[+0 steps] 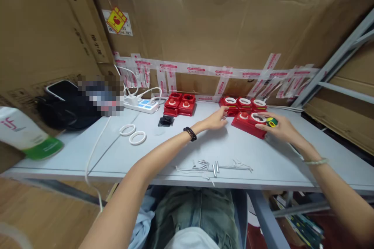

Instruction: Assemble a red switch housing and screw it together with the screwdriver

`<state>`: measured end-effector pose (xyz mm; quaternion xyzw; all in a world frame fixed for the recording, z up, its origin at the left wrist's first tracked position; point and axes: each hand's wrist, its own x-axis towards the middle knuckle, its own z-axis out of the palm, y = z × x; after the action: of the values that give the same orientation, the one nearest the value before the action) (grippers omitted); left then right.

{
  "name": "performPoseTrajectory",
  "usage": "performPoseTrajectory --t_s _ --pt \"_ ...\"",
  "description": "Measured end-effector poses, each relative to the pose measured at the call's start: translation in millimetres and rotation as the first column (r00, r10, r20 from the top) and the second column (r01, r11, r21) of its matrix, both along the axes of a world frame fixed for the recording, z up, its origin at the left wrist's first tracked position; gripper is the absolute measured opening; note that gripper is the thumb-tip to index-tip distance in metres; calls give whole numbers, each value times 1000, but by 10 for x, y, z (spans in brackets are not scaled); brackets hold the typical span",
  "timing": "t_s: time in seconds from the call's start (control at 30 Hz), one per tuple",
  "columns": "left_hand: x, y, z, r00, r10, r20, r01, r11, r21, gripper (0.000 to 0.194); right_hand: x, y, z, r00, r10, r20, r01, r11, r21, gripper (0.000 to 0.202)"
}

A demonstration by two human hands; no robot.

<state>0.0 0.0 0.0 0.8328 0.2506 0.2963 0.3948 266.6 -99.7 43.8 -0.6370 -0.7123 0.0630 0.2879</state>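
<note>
Across the table on the right, my left hand (217, 119) reaches to the near left side of a row of red housings with white rings (244, 103). Its index finger is stretched out at the housing, and the other fingers are partly hidden. In front of that row, a red housing (248, 125) sits at a slant, with a white button and a white ring (258, 117). My right hand (279, 127) has fingertips at this ring. A green-and-yellow screwdriver (272, 122) is tucked in the same hand, its shaft mostly hidden.
Screws and metal pins (214, 169) lie near the front edge. Two loose white rings (137, 137), a small black part (166, 121) and two more red housings (179, 104) are left of centre. A power strip (142, 104) and a white-green tube (32, 136) stand farther left. Cardboard (204, 27) walls the back.
</note>
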Motion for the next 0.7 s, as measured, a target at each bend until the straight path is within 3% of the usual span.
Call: performPoseTrajectory --t_s 0.27,0.47,0.6,0.7 --pt "-363 -248 169 988 -58 -144 79 987 141 48 24 68 44 993 -32 113 38 998 -54 56" --pt "-753 -437 247 978 -28 -206 80 964 253 40 0 20 66 980 -90 176 104 992 -77 58" --pt "-1035 -595 262 972 1 -235 73 950 305 37 -4 -90 107 953 -172 251 199 976 -88 61" --pt "-1221 -694 263 968 17 -249 70 938 338 35 32 -199 124 891 -307 334 349 934 -73 58"
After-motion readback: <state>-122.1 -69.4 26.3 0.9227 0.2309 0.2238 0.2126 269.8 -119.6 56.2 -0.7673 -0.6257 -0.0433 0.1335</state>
